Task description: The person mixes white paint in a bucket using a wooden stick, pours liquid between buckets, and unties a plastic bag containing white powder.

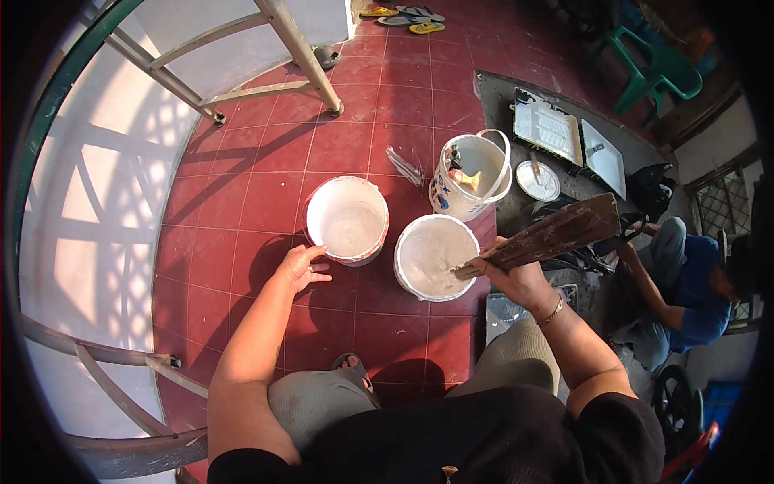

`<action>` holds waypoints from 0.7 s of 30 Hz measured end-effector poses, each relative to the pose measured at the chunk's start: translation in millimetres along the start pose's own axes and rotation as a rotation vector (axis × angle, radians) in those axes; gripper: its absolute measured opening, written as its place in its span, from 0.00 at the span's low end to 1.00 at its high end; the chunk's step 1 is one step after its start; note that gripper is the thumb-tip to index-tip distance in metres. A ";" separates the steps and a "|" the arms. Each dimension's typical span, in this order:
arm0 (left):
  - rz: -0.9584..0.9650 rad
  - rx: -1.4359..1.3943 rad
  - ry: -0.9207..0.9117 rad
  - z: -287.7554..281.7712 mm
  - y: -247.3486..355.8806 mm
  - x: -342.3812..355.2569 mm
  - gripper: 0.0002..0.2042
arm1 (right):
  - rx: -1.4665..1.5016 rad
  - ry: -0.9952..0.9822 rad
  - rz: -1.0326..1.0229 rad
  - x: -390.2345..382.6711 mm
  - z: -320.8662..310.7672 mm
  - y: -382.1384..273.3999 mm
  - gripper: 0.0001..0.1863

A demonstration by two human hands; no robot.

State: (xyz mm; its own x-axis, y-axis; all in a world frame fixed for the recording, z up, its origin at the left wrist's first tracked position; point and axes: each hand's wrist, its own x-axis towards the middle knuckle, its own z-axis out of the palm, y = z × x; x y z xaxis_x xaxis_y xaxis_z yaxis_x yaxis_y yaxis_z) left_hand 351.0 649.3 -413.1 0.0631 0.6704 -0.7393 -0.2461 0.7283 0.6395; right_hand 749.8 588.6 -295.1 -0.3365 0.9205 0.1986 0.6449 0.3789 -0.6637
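Note:
My left hand (304, 266) is at the near-left rim of a white bucket (346, 216) with pale, milky contents, its fingers apart and the tips at or touching the rim. My right hand (520, 278) grips a long, flat, dirty wooden board (556, 235), slanting down into a second white bucket (427, 254) of pale beige-grey mixture, where its lower end meets the contents. Just behind these, a white handled pail (459, 194) holds small tools, one with a yellowish part.
Paint trays (544, 133), a round lid (538, 181) and dark bags lie right; a crouching person (689, 290) in blue works beside them. Metal frames (282, 48) stand by the left wall. Sandals (427, 27) and a green chair (657, 73) are at the back.

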 end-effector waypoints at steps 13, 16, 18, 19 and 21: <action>0.062 0.026 -0.118 -24.1 1.4 -7.3 0.08 | 0.103 0.044 -0.033 37.0 0.5 -13.1 0.08; 0.021 0.014 -0.080 -28.7 -6.4 -11.8 0.10 | 0.021 0.035 0.003 27.3 -1.4 -9.1 0.10; 0.001 0.018 -0.107 -36.2 -8.2 -11.2 0.13 | -0.004 -0.002 0.047 17.7 -3.2 -8.0 0.10; -0.018 0.025 -0.138 -40.2 -9.3 -11.0 0.15 | 0.045 -0.008 0.035 11.3 -2.2 -5.3 0.10; -0.022 0.047 -0.105 -42.6 -10.5 -11.1 0.20 | 0.090 -0.015 0.025 3.1 -0.4 -6.5 0.09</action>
State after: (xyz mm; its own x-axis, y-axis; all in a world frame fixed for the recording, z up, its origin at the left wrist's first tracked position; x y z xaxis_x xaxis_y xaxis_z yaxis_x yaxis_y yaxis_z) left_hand 311.7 628.2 -420.6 0.1700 0.6638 -0.7283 -0.1983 0.7470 0.6345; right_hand 744.7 589.0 -289.8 -0.3318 0.9277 0.1713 0.5889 0.3455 -0.7306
